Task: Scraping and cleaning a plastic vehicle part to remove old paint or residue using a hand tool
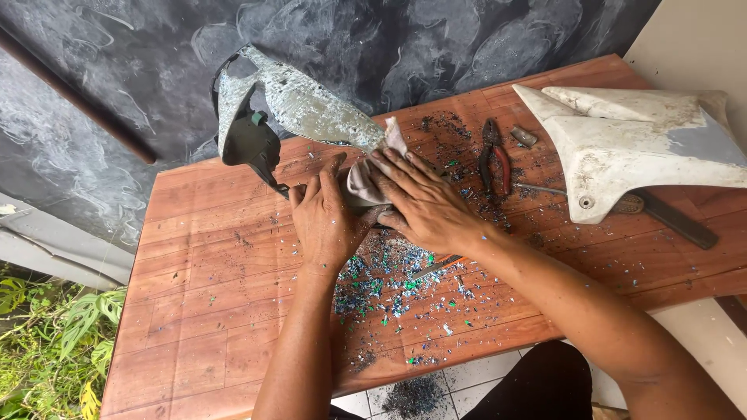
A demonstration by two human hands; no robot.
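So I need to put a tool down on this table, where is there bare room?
The left part of the wooden table, beside the left hand, is bare. Paint chips litter the middle; pliers and the white panel crowd the right.
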